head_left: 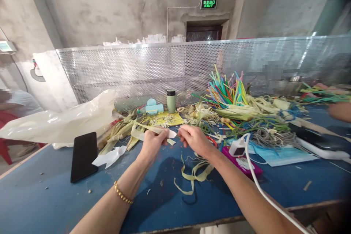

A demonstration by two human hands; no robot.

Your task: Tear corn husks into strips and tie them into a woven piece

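My left hand (155, 140) is closed, pinching a pale strip of corn husk (139, 135). One end of the strip pokes out past the fingertips, and the rest trails off to the left. Just to its right, a small gap away, my right hand (196, 139) has its fingers pinched together; what they hold, if anything, is hidden. Below both hands, torn husk strips (196, 175) curl on the blue table (153, 197). A bunch of dried husks (120, 131) lies left of my left hand.
A black phone (84, 157), white paper scrap (109, 156) and plastic bag (68, 120) are at left. Behind the hands stands a green tumbler (171, 101). At right are colourful stems (226, 89), a purple box (244, 164) with a white cable (253, 175), and a blue mask (285, 156).
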